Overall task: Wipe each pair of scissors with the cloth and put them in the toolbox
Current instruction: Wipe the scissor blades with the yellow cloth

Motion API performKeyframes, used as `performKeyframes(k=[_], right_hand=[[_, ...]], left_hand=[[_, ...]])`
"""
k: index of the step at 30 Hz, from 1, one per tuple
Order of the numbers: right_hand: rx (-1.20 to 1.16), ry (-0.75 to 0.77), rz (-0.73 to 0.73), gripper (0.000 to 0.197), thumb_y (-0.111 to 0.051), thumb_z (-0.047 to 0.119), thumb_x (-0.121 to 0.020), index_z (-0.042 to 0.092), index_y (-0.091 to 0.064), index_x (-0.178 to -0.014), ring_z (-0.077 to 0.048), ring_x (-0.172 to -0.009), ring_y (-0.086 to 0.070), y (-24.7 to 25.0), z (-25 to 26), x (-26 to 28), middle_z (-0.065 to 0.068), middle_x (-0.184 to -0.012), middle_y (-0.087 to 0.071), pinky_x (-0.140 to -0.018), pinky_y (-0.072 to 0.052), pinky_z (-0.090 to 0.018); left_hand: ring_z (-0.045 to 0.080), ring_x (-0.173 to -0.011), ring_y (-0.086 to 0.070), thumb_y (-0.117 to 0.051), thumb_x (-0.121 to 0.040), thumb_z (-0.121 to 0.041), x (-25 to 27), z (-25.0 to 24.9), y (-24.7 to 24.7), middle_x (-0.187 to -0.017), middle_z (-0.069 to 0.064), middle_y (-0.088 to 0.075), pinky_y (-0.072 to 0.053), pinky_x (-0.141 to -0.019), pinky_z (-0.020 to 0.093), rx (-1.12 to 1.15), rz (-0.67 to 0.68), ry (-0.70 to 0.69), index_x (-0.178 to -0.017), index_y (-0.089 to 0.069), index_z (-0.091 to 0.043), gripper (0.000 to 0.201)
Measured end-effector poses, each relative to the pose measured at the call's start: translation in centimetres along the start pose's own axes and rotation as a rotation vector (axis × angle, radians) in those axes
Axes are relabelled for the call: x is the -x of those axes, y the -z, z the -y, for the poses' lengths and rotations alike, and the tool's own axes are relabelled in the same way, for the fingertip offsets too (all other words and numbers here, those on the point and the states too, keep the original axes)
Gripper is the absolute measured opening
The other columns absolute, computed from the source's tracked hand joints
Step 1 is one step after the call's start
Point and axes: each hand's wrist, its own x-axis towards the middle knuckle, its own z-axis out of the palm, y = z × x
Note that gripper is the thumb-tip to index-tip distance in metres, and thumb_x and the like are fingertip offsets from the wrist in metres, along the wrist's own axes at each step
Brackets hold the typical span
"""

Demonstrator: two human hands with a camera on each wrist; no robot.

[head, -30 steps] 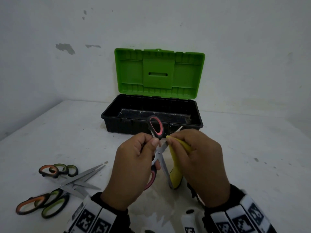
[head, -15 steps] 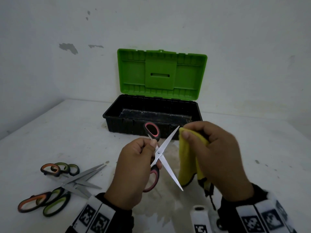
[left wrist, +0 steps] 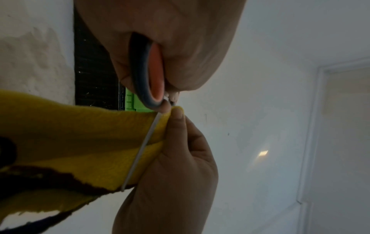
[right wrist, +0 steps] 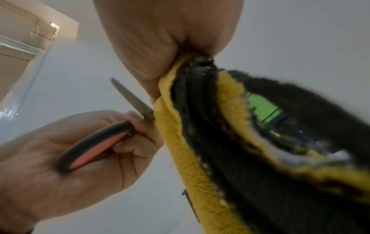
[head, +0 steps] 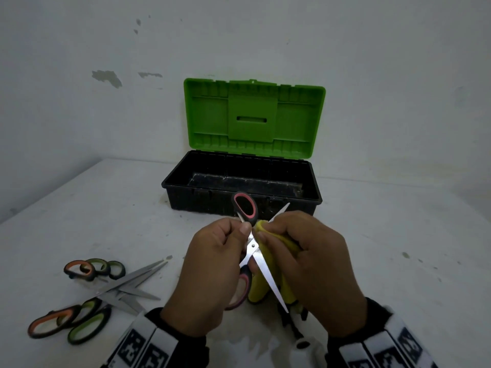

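The pink-handled scissors (head: 251, 251) look light and rigid, with bare sharp blades spread open in an X, so the padded handle loops are the safe hold, and the soft, limp yellow cloth (head: 276, 264) should drape round a blade easily. The left hand (head: 210, 274) is curled round the lower handle loop, holding the scissors in the air just in front of the open toolbox (head: 313, 200). The right hand (head: 313, 264) pinches the cloth onto the upper blade beside the pivot.
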Motion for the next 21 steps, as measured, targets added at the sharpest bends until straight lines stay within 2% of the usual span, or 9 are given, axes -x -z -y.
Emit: performKeyframes(k=[2, 5, 7, 9, 11, 15, 17, 21], right_hand=[[0.006, -0.027, -0.03, 0.007, -0.071, 0.016, -0.084, 0.01, -0.073, -0.087, -0.002, -0.079, -0.058, 0.3, -0.5, -0.2, 0.002, -0.08, -0.069, -0.077, -0.041, -0.001], [0.005, -0.112, -0.118, 0.006, -0.072, 0.018, -0.085, 0.013, -0.073, -0.087, -0.001, -0.079, -0.06, 0.8, -1.2, -0.7, 0.006, -0.082, -0.069, -0.075, -0.042, -0.003], [-0.003, -0.108, -0.111, 0.007, -0.071, 0.02, -0.085, 0.013, -0.073, -0.086, -0.001, -0.079, -0.06, 0.8, -0.9, -0.6, 0.007, -0.082, -0.068, -0.075, -0.043, -0.004], [0.0, -0.067, -0.065, 0.006, -0.07, 0.019, -0.085, 0.013, -0.072, -0.085, -0.001, -0.077, -0.059, 0.8, -0.4, -0.4, 0.007, -0.08, -0.067, -0.073, -0.041, -0.002], [0.016, -0.061, -0.057, 0.006, -0.071, 0.019, -0.085, 0.014, -0.073, -0.085, 0.0, -0.078, -0.059, 1.1, -0.6, -0.4, 0.008, -0.08, -0.067, -0.074, -0.04, -0.001], [0.053, -0.146, -0.165, 0.003, -0.076, 0.018, -0.084, 0.016, -0.074, -0.084, 0.003, -0.08, -0.06, 1.8, -1.8, -1.6, 0.009, -0.08, -0.068, -0.073, -0.038, 0.0], [0.068, -0.174, -0.186, 0.002, -0.076, 0.018, -0.084, 0.018, -0.074, -0.084, 0.009, -0.081, -0.058, 2.0, -2.2, -2.1, 0.012, -0.079, -0.067, -0.072, -0.037, 0.0], [0.031, -0.258, -0.253, 0.001, -0.073, 0.023, -0.087, 0.023, -0.073, -0.086, 0.008, -0.081, -0.06, 3.1, -2.3, -2.5, 0.02, -0.08, -0.065, -0.069, -0.038, -0.001]], left_hand=[[0.022, -0.055, -0.048, -0.048, -0.1, -0.03, 0.2, -0.1, -0.1, -0.063, 0.019, -0.06, -0.043, -0.05, 0.028, -0.014, 0.004, 0.004, -0.075, -0.065, -0.008, 0.037], [0.021, -0.053, -0.048, -0.049, -0.1, -0.027, 0.5, -0.4, -0.5, -0.055, 0.01, -0.061, -0.041, -0.048, 0.028, -0.007, 0.009, 0.005, -0.074, -0.065, -0.01, 0.035], [0.02, -0.051, -0.047, -0.048, -0.101, -0.026, 0.6, -0.7, -0.5, -0.053, 0.008, -0.061, -0.04, -0.045, 0.026, 0.017, 0.013, 0.009, -0.074, -0.065, -0.008, 0.036], [0.014, -0.047, -0.049, -0.048, -0.101, -0.025, 0.6, -0.9, -0.4, -0.051, 0.006, -0.06, -0.041, -0.044, 0.021, 0.021, 0.021, 0.01, -0.075, -0.065, -0.008, 0.035], [0.012, -0.046, -0.049, -0.048, -0.1, -0.024, 0.6, -1.0, -0.2, -0.051, 0.006, -0.06, -0.041, -0.043, 0.02, 0.008, 0.034, 0.006, -0.076, -0.066, -0.008, 0.035], [0.016, -0.047, -0.047, -0.048, -0.101, -0.023, 0.8, -1.2, -0.2, -0.051, 0.006, -0.061, -0.04, -0.043, 0.018, 0.018, 0.058, 0.006, -0.074, -0.065, -0.01, 0.035], [0.011, -0.044, -0.049, -0.047, -0.102, -0.021, 0.9, -1.3, -0.3, -0.05, 0.005, -0.06, -0.04, -0.043, 0.017, 0.031, 0.055, 0.013, -0.074, -0.065, -0.009, 0.034], [0.005, -0.043, -0.052, -0.049, -0.101, -0.021, 0.8, -1.2, -0.4, -0.057, 0.01, -0.06, -0.042, -0.043, 0.016, 0.037, 0.038, 0.031, -0.078, -0.066, -0.009, 0.031]])
